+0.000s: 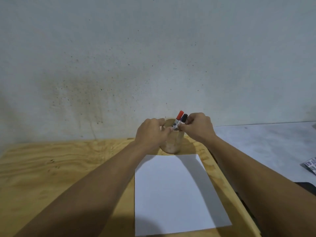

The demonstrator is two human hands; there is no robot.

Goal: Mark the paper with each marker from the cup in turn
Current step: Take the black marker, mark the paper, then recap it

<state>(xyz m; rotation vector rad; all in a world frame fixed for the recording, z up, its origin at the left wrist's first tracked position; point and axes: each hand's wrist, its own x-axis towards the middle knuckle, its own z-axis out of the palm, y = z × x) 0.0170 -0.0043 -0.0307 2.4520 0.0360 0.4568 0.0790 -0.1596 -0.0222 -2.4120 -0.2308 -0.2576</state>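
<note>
- The cup [171, 142] stands near the tabletop's [51, 168] far edge, just beyond the paper's [174, 194] far edge.
- The left hand [152, 133] wraps the cup's rim.
- The right hand [198, 127] pinches the dark-capped marker [183, 118], upright in the cup.
- The red-capped marker [178, 118] leans touching it.

Plywood table [51, 168]: cup [171, 147], white paper [174, 194] on top.

Both hands at cup [171, 144] — markers [181, 119] upright
</note>
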